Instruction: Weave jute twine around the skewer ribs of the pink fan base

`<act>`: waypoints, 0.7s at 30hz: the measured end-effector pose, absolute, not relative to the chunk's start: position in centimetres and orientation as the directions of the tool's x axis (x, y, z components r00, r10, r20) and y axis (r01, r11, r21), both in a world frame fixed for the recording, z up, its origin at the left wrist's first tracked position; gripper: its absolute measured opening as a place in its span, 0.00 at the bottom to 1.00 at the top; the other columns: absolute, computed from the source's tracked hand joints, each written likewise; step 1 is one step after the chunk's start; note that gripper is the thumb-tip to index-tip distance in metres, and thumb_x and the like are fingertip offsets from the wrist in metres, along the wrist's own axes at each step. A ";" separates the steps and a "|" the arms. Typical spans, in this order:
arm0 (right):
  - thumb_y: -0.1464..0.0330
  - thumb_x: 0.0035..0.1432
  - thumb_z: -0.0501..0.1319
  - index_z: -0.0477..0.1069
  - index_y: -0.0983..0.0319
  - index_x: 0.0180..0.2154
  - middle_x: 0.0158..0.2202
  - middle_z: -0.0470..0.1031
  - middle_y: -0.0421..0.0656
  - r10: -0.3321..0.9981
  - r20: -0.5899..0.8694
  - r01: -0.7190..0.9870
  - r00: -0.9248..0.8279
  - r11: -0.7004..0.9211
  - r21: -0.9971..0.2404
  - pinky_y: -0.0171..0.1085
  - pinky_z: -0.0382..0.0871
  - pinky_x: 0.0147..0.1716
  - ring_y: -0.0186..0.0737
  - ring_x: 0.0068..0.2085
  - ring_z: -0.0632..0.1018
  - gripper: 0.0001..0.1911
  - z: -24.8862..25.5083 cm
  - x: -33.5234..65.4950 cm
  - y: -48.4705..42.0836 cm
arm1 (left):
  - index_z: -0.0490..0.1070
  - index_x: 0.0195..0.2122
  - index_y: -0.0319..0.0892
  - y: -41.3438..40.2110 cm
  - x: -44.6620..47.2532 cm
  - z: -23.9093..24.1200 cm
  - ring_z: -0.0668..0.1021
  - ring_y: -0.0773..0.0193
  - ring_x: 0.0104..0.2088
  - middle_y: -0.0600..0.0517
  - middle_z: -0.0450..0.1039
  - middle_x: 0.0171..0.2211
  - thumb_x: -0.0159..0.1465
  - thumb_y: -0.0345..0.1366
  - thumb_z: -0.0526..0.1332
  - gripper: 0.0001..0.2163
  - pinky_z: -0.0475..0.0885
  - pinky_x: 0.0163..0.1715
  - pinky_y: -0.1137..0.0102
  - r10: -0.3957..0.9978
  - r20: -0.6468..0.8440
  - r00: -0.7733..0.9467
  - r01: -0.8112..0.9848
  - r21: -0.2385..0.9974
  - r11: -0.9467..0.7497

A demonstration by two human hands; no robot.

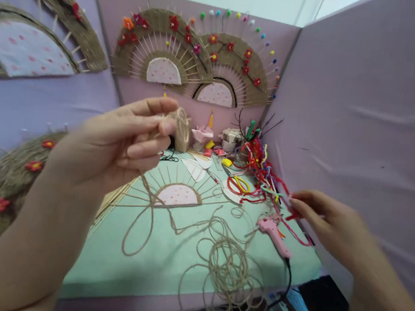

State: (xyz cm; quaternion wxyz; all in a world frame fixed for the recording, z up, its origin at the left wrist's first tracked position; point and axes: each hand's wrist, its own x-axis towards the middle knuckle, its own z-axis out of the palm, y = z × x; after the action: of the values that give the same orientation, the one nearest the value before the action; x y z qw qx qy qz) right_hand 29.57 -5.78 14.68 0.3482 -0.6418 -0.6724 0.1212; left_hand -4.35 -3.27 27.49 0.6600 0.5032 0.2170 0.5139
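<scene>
At left we note the left hand point(113, 138) raised, thumb and fingertips pinching tan, fibrous jute twine point(229, 281), its slack looping over the left spokes of a half-round fan frame point(178, 195) of dotted cloth and thin sticks. Rightward, the twine lies in loose coils on the mint tabletop point(106, 268); then fuzzy, tangled pipe cleaners point(257, 162), a smooth pink glue gun point(275, 237), and the right hand point(328, 220), fingers drawn close beside the pipe cleaners. We cannot tell whether it grips one.
</scene>
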 end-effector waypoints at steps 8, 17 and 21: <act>0.58 0.57 0.60 0.75 0.59 0.36 0.31 0.78 0.44 0.416 0.868 0.953 0.271 0.010 -0.302 0.35 0.65 0.29 0.36 0.27 0.74 0.13 19.7 32.4 -6.6 | 0.73 0.36 0.40 -0.4 -4.8 22.6 0.58 0.80 0.13 0.56 0.68 0.25 0.55 0.26 0.62 0.08 0.55 0.11 0.83 0.841 0.228 0.491 -0.501 0.864 0.058; 0.74 0.55 0.60 0.71 0.65 0.47 0.47 0.74 0.55 0.868 0.484 0.970 -0.110 0.199 -0.138 0.42 0.65 0.45 0.49 0.48 0.74 0.16 15.5 27.9 7.1 | 0.74 0.35 0.42 0.6 -6.0 21.8 0.58 0.78 0.14 0.55 0.70 0.25 0.56 0.28 0.62 0.06 0.53 0.11 0.80 0.866 0.295 0.405 -0.476 0.876 -0.075; 0.73 0.59 0.56 0.72 0.63 0.48 0.47 0.76 0.49 0.915 0.206 0.887 -0.346 0.391 -0.245 0.37 0.66 0.42 0.44 0.44 0.76 0.16 11.6 22.7 6.9 | 0.73 0.32 0.44 0.4 -6.7 22.2 0.56 0.77 0.14 0.55 0.69 0.23 0.57 0.29 0.61 0.04 0.51 0.10 0.78 0.887 0.315 0.338 -0.473 0.872 -0.130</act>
State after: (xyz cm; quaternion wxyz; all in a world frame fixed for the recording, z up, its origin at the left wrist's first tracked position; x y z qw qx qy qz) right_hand 22.69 6.90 11.62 0.1558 -0.5500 -0.8192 0.0447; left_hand -6.68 0.43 22.20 0.6293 0.5226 0.1981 0.5400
